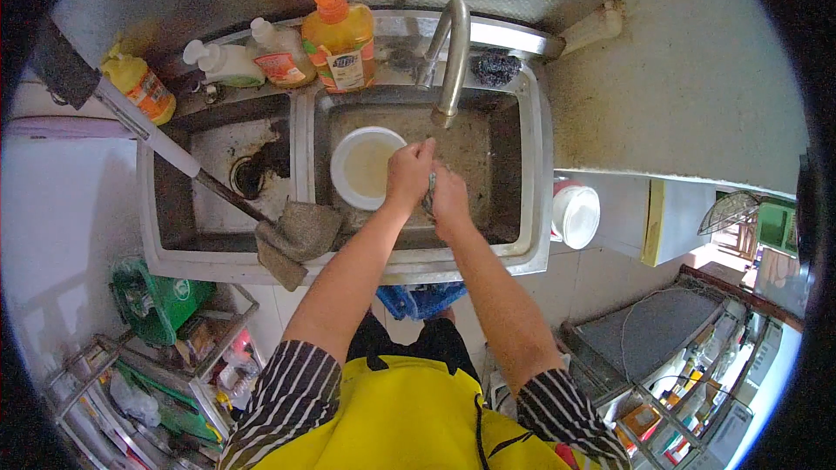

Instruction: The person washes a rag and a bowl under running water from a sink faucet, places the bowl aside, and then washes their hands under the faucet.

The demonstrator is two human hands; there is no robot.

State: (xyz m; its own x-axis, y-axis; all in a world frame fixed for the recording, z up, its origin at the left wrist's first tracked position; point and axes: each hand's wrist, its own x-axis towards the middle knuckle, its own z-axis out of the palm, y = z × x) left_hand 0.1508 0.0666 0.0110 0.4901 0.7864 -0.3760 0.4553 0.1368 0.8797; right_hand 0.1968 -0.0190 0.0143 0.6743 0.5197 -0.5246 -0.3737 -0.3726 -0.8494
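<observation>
Over the right basin of a steel double sink [535, 165], my left hand [409, 176] and my right hand [450, 198] are closed close together. A thin grey, crumpled strip of cloth [429, 195] shows between them, most of it hidden by the fingers. Beside my left hand a white bowl [343, 176] stands in the basin, with cloudy yellowish liquid in it. The curved metal faucet [457, 61] ends just above my hands; I see no clear stream from it.
Along the back ledge stand an orange soap bottle [338, 43], other pump bottles [283, 54] and a dark scrubber [496, 69]. A long-handled tool [165, 150] leans across the left basin, near a grey-brown cloth [309, 231] on the front rim. To the right is a white-lidded bucket [576, 216].
</observation>
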